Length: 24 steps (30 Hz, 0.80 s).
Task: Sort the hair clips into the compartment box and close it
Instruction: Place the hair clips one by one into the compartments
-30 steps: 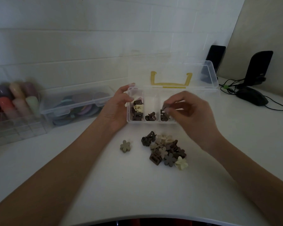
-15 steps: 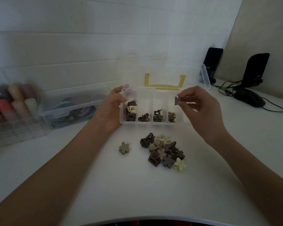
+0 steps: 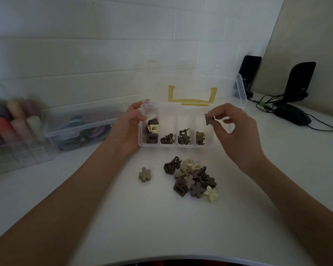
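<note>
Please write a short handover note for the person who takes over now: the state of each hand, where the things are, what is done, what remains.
Left hand grips the left end of the compartment box.
Right hand pinches a small dark clip above the rightmost compartment.
The box's lid is open; all four compartments hold some clips.
Left to do: drop the held clip, sort the pile of clips and the lone flower clip on the table, then close the box.
</note>
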Each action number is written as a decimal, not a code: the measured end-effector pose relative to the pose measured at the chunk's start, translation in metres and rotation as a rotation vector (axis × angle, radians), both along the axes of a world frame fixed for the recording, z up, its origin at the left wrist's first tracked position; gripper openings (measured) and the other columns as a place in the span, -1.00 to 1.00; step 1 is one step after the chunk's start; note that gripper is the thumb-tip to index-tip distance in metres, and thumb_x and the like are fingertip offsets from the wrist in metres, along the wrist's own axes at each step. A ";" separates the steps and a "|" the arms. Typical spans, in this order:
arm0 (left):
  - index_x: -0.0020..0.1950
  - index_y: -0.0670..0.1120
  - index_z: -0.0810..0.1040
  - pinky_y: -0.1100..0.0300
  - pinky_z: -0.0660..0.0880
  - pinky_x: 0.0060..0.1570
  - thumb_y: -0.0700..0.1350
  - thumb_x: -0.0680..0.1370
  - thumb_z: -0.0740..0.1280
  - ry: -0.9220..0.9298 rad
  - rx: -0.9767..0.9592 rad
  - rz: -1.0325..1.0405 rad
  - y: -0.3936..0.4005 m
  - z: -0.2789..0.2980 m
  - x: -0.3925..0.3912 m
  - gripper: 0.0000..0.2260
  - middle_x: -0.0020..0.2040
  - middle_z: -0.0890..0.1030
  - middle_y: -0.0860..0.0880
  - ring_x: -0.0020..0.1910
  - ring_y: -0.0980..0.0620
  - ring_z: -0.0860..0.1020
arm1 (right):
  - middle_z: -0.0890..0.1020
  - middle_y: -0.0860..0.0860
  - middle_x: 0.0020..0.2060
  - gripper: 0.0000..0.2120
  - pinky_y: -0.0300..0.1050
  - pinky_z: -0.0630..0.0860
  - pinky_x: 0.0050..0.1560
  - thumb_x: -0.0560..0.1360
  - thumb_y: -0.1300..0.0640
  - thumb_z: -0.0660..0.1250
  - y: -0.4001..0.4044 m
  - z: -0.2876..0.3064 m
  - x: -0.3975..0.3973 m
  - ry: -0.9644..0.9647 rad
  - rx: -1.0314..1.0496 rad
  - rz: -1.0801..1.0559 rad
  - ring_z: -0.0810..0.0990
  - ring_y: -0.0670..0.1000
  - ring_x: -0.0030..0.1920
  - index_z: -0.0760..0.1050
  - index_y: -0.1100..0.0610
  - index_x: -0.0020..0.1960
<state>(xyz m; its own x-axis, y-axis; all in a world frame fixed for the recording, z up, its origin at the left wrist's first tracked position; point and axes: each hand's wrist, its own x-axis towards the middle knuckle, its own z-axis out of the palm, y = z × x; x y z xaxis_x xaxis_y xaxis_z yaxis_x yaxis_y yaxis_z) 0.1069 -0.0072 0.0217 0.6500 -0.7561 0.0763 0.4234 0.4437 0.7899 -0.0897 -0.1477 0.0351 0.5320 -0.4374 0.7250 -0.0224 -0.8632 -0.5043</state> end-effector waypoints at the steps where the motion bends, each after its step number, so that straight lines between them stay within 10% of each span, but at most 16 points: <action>1: -0.07 -0.03 0.57 0.16 0.60 -0.20 -0.33 0.23 0.18 -0.002 -0.002 0.000 0.000 0.001 0.000 -0.63 -0.14 0.62 0.00 -0.24 0.00 0.61 | 0.61 -0.17 -0.17 -0.86 -0.28 0.43 0.00 0.49 0.28 0.34 0.000 0.000 0.000 0.005 0.002 -0.005 0.54 -0.10 -0.07 0.53 0.05 -0.06; 24: -0.09 -0.05 0.52 0.18 0.55 -0.17 -0.35 0.19 0.17 -0.023 0.019 0.035 0.003 0.008 -0.004 -0.62 -0.16 0.60 -0.01 -0.21 0.00 0.57 | 0.55 -0.13 -0.18 -0.86 -0.45 0.29 -0.15 0.46 0.28 0.28 -0.002 0.001 -0.002 0.064 -0.012 -0.154 0.46 -0.09 -0.15 0.50 0.05 -0.17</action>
<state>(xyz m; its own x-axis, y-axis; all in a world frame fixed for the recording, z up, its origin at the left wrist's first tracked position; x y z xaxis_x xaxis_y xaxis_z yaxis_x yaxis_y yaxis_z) 0.1029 -0.0043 0.0294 0.6740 -0.7346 0.0780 0.3893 0.4429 0.8076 -0.0913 -0.1501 0.0363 0.5046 -0.5088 0.6975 -0.1871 -0.8531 -0.4870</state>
